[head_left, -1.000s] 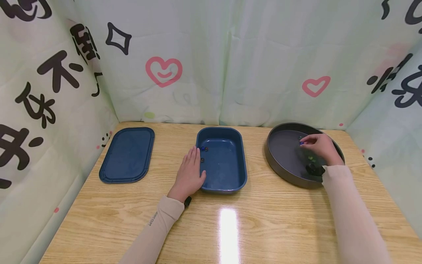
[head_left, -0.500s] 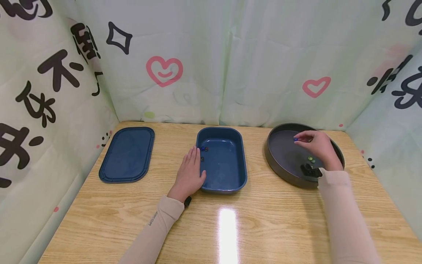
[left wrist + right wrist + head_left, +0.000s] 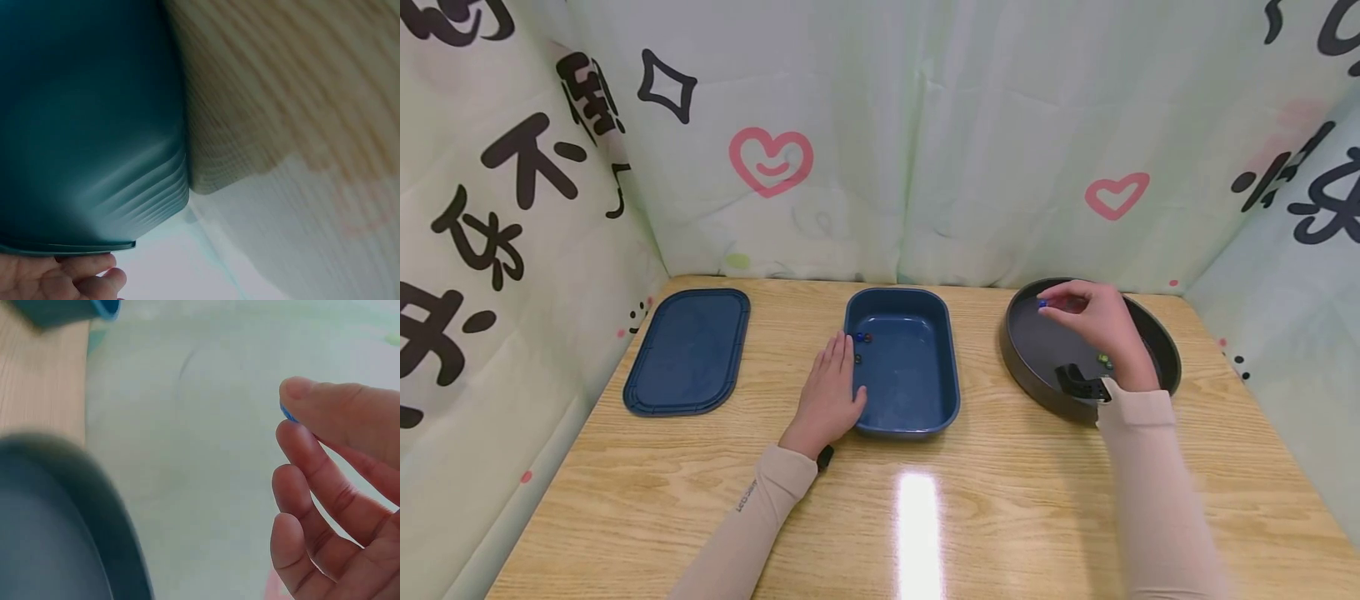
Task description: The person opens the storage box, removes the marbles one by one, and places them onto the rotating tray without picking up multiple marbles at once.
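My right hand (image 3: 1093, 321) is above the round dark pan (image 3: 1017, 358). Its thumb and index finger pinch a small blue marble (image 3: 1042, 305); in the right wrist view only a sliver of the marble (image 3: 287, 413) shows between the fingertips. My left hand (image 3: 826, 396) rests along the left rim of the blue rectangular container (image 3: 917, 392), fingers straight. Inside that container, near its left wall, lie a blue marble (image 3: 860, 337), a brown marble (image 3: 868, 338) and a dark marble (image 3: 858, 359). Green marbles (image 3: 1103, 359) lie in the pan, partly behind my right wrist.
A flat blue lid (image 3: 688, 352) lies at the left of the wooden table (image 3: 850, 533). Printed curtains (image 3: 910, 150) hang behind and at both sides of it. A black wrist strap (image 3: 1078, 383) on my right arm hangs over the pan's near side.
My right hand has risen from the pan's floor with the blue marble and moved left towards the pan's far left rim. The left hand stays at the container.
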Demonstrator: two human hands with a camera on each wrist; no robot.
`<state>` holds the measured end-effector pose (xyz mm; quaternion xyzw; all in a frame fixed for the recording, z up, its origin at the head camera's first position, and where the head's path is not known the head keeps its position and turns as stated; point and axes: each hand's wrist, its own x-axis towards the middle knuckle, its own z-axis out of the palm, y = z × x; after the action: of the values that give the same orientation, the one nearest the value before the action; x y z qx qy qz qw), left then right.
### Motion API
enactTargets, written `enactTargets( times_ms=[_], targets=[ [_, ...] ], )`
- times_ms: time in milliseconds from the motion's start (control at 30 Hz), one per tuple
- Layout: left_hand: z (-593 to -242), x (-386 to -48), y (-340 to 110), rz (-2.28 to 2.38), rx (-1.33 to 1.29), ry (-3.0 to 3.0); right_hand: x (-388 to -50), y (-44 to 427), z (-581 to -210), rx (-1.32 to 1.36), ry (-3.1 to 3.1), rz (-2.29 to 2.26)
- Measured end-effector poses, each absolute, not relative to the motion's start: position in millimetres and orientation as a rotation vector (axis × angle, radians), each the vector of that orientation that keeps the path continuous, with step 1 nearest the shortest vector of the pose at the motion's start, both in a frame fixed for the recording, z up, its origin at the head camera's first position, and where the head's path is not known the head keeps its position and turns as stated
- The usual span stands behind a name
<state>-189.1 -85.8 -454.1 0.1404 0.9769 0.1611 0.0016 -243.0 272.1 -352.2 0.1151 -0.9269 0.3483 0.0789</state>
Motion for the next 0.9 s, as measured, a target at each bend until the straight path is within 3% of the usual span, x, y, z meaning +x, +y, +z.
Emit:
enactTargets(
  times_ms=[900],
  targets=[
    [-456, -189, -86, 0.507, 0.427, 3.06, -273, 169, -366, 0.519, -2.739, 1.358]
  ],
)
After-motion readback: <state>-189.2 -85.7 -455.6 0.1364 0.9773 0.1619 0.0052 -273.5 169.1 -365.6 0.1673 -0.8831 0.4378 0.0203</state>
